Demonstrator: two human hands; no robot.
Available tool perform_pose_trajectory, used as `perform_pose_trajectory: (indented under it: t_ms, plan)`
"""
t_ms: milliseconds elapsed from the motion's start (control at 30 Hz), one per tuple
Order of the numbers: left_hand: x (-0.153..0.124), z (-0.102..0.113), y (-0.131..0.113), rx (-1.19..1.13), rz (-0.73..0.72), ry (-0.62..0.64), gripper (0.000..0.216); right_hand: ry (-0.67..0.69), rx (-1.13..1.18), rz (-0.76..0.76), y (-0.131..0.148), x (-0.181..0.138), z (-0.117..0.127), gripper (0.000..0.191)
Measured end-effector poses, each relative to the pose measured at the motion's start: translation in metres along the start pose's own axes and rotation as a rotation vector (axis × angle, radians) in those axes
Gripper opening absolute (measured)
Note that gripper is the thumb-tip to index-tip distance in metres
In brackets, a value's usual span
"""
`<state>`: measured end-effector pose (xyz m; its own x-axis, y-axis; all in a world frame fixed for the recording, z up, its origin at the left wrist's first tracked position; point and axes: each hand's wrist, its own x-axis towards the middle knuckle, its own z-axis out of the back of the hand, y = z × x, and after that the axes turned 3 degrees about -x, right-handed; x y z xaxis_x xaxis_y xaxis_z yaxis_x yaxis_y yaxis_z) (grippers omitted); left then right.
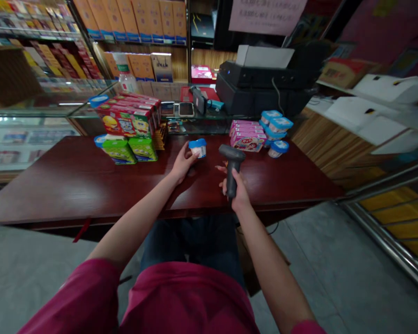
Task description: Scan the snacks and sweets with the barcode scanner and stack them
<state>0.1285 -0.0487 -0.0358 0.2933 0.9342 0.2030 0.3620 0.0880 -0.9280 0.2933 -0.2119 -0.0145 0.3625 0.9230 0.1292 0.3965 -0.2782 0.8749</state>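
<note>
My left hand [183,163] is closed around a small white tub with a blue lid [198,148], held tilted just above the dark red wooden table [73,181]. My right hand [237,188] grips the handle of a grey handheld barcode scanner [231,162]. The scanner's head sits a short way right of the tub.
Green and red cartons [128,132] are stacked at the table's back left. Pink boxes [247,136] and several blue-lidded tubs [277,132] sit at the back right. A black printer [264,86] and phones [186,109] rest on a glass counter behind. Shelves of boxes line the back wall.
</note>
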Motion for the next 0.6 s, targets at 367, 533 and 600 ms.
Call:
perform_pose_trajectory:
  t_ms: [367, 533, 600]
  plan:
    - [0.046, -0.160, 0.020, 0.112, -0.176, 0.244, 0.059, -0.665, -0.212, 0.487, 0.077, 0.073, 0.166, 0.055]
    - [0.079, -0.253, 0.036, 0.205, -0.297, 0.317, 0.052, -0.746, -0.204, 0.472, 0.081, 0.083, 0.207, 0.052]
    - [0.088, -0.281, 0.041, 0.255, -0.335, 0.321, 0.051, -0.748, -0.195, 0.456, 0.079, 0.082, 0.205, 0.051]
